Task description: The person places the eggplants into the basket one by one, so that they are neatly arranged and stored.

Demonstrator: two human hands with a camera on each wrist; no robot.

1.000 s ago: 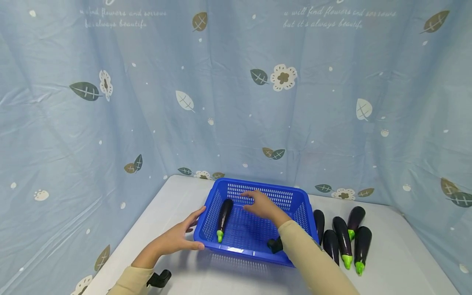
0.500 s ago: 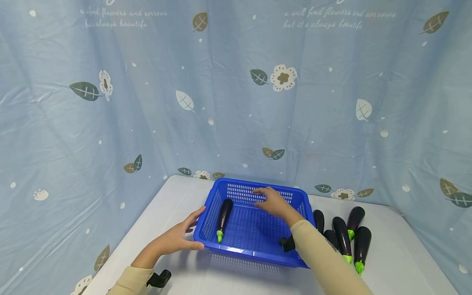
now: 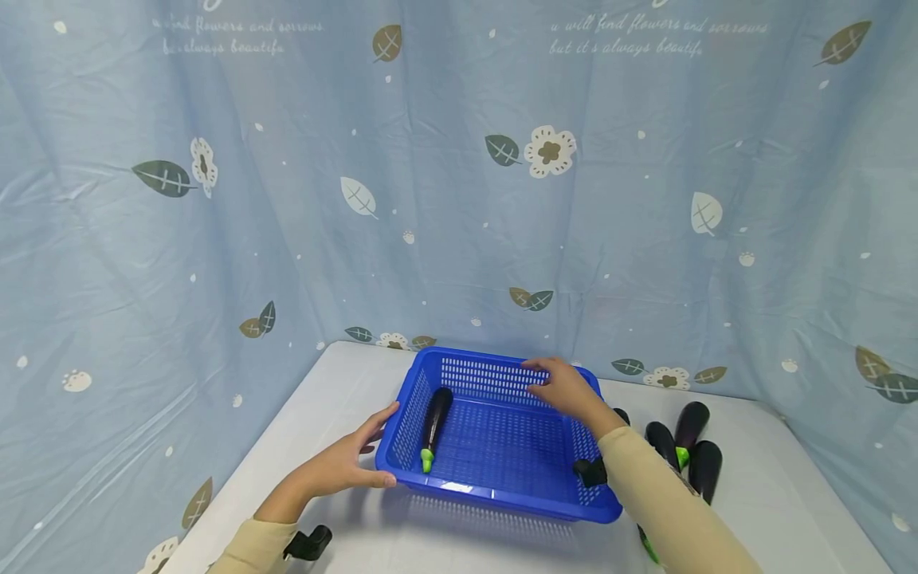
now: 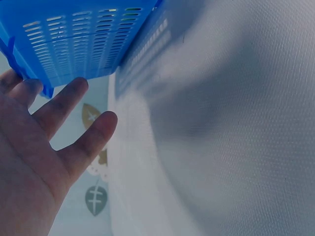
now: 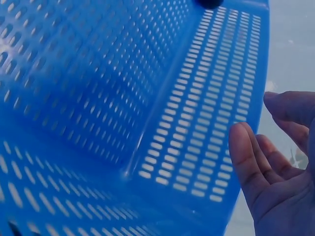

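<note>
Basket (image 3: 502, 498) sits on the white table (image 3: 789, 518) in front of you, and one eggplant (image 3: 436, 429) lies loose inside it, along the left wall, green stem end toward you. With so much bare space beside it, that eggplant could roll across if the basket gets tilted or jolted. Your left hand (image 3: 350, 462) spreads around the near left corner, thumb by the near rim and fingertips at the side rim; its fingers are nearly straight and wrapped round nothing, so a knock from the other side could slide the basket. Your right hand (image 3: 568, 389) hangs over the far right corner, fingers loosely bent with a wide gap to the thumb, holding nothing. The black wrist device (image 3: 590, 472) on that arm shows against the right wall; I cannot tell whether it touches, but a low sweep could snag the rim and drag the basket. Outside that wall lie the other eggplants (image 3: 706, 469), partly hidden by your right sleeve (image 3: 667, 498); a dropped forearm could bump them and set them rolling.
</note>
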